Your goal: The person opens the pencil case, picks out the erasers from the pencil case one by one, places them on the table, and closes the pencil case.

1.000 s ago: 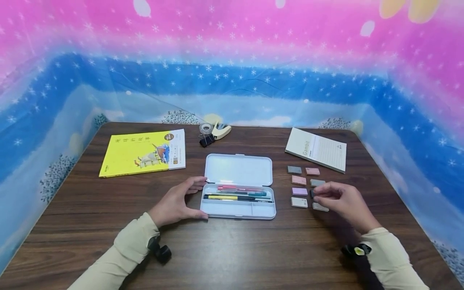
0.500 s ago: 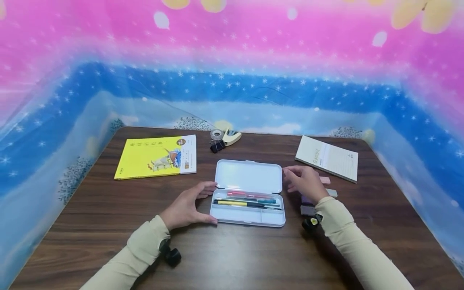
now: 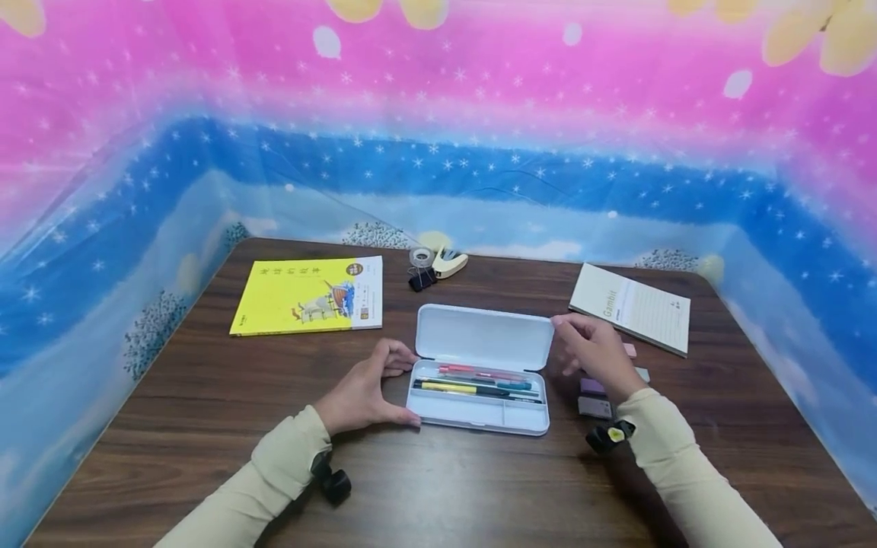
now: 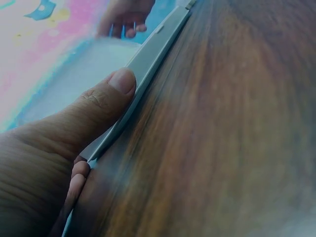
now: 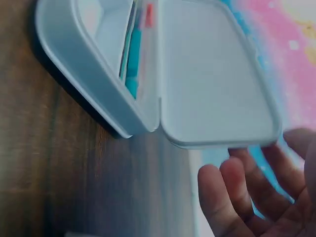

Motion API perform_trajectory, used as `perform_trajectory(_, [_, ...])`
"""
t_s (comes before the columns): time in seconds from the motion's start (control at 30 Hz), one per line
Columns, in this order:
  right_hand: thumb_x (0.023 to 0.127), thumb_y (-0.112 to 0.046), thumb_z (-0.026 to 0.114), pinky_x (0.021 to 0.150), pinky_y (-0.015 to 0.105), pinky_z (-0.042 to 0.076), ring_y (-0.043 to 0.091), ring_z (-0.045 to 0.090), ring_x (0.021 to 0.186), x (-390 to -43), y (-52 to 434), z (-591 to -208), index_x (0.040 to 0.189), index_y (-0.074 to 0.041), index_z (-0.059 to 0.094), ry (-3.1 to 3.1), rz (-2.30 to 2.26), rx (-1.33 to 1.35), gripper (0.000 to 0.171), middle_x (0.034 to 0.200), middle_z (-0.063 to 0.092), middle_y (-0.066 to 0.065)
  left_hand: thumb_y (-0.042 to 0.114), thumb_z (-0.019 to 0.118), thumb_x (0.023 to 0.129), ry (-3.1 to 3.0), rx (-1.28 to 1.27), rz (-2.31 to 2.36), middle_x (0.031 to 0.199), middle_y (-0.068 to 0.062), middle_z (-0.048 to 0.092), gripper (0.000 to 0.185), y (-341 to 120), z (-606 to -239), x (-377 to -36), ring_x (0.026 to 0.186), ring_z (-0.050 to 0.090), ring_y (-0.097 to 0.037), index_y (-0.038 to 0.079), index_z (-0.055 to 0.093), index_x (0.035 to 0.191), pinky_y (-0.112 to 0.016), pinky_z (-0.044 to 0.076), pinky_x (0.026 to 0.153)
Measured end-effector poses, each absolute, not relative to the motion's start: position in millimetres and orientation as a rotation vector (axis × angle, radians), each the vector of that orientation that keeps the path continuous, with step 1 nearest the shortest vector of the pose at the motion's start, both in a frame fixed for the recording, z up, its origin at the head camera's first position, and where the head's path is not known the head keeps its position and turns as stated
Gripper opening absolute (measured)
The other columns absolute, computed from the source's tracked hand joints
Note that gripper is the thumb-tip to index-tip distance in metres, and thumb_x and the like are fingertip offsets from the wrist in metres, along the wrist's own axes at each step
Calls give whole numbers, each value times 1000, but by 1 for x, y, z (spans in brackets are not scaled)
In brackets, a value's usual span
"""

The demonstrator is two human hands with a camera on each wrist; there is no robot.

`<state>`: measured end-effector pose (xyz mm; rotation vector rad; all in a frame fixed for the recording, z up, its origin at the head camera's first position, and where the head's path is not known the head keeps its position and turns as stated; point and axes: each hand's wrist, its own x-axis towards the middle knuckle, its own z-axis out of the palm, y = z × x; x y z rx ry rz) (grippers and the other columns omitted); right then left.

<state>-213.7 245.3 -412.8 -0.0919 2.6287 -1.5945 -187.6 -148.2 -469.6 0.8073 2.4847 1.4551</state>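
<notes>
A white pencil case [image 3: 457, 412] stands open on the wooden table, its lid [image 3: 483, 335] tilted up at the back. Inside lie several pens [image 3: 448, 388], red, teal, and yellow and black. My left hand [image 3: 363, 392] holds the case's left end, thumb at the front corner and fingers toward the back; the left wrist view shows the thumb [image 4: 106, 101] against its wall. At the lid's right edge, my right hand [image 3: 596, 354] pinches the upper corner. In the right wrist view its fingers [image 5: 237, 177] reach behind the lid [image 5: 217, 74].
Several small erasers [image 3: 594, 407] lie right of the case, partly hidden by my right hand. A notebook [image 3: 633, 308] sits at the back right, a yellow book [image 3: 301, 297] at the back left. Tape [image 3: 420, 259], a binder clip [image 3: 422, 280] and a stapler [image 3: 452, 263] are behind.
My right hand has moved left from the erasers to the lid and taken hold of its edge. The lid has tilted up from lying back. My left hand stays on the case.
</notes>
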Motion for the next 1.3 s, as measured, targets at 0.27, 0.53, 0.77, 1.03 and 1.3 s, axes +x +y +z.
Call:
perform_trajectory(0.27, [104, -29, 71, 57, 34, 61, 26, 67, 74, -165, 255, -413, 111, -20, 79, 2750, -1409, -538, 14, 103, 73, 7, 29, 101, 73, 2475, 821, 1451, 151, -18, 52, 105, -151, -467, -189, 138, 56, -32, 11, 32, 150, -44, 47, 117])
perform_trajectory(0.53, [98, -23, 79, 68, 26, 58, 6, 63, 87, -148, 247, -428, 116, -32, 78, 2884, -1094, -860, 20, 124, 69, -7, 38, 85, 91, 2551, 799, 1355, 151, -14, 53, 79, -159, -464, -187, 137, 56, -32, 15, 38, 150, -51, 45, 119])
perform_trajectory(0.77, [93, -26, 84, 61, 24, 53, 7, 58, 78, -145, 237, -430, 114, -27, 80, 2917, -979, -786, 22, 123, 68, 0, 38, 75, 100, 2561, 756, 1368, 151, -15, 54, 67, -160, -465, -188, 135, 58, -33, 13, 38, 151, -53, 47, 117])
perform_trajectory(1.03, [90, -23, 88, 62, 23, 53, 9, 59, 78, -144, 230, -428, 113, -23, 81, 2941, -897, -753, 25, 124, 68, 3, 34, 83, 93, 2570, 737, 1378, 150, -13, 55, 73, -163, -463, -186, 134, 59, -31, 14, 40, 149, -48, 48, 116])
perform_trajectory(1.3, [88, -25, 89, 70, 27, 57, 10, 61, 84, -142, 221, -425, 112, -25, 81, 2956, -796, -709, 25, 126, 67, 3, 30, 87, 90, 2560, 795, 1410, 147, -15, 56, 78, -166, -463, -183, 133, 59, -33, 9, 41, 149, -49, 49, 115])
